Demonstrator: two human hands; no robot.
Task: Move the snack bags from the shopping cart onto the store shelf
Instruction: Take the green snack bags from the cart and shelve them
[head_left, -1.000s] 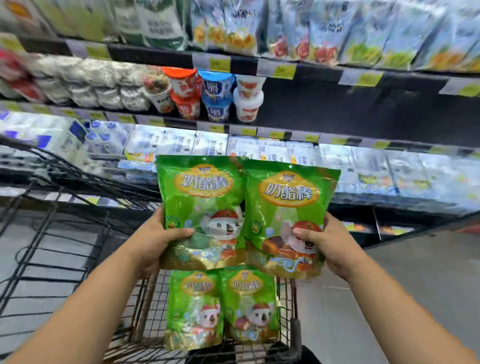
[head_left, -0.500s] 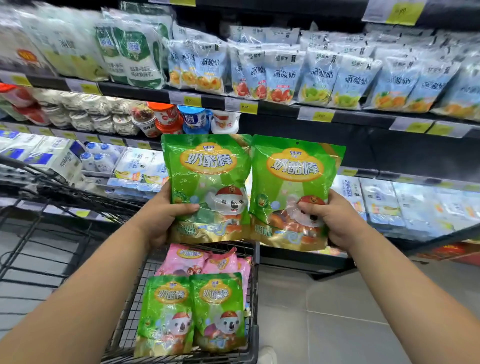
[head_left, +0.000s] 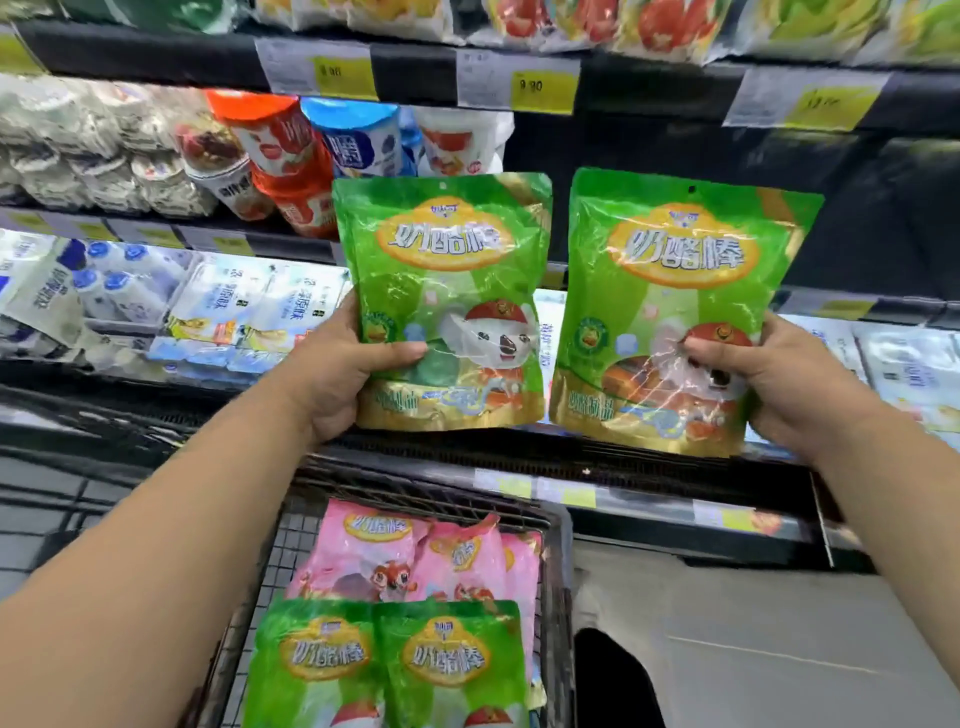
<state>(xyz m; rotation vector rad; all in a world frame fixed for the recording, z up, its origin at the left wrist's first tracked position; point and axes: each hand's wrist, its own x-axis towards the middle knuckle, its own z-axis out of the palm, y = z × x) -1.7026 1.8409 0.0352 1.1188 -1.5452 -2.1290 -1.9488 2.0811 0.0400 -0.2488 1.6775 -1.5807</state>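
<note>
My left hand (head_left: 337, 374) grips the lower left corner of a green snack bag (head_left: 447, 260), held upright in front of the shelves. My right hand (head_left: 789, 384) grips the lower right corner of a second green snack bag (head_left: 685, 270), a small gap apart from the first. Both bags are level with the dark, mostly bare shelf section (head_left: 831, 208) at the right. Below, the wire shopping cart (head_left: 558, 571) holds two more green bags (head_left: 384, 665) in front and pink bags (head_left: 410, 551) behind them.
Yoghurt cups (head_left: 311, 145) stand on the middle shelf left of the held bags. Boxed dairy packs (head_left: 234, 306) fill the shelf below. Pouches hang on the top shelf (head_left: 649, 26). Yellow price tags (head_left: 540, 88) line the shelf edges. Grey floor (head_left: 779, 649) lies right of the cart.
Both hands have carried the green bags up and closer to the shelves, and the bags have drawn apart. My view has moved nearer the shelf.
</note>
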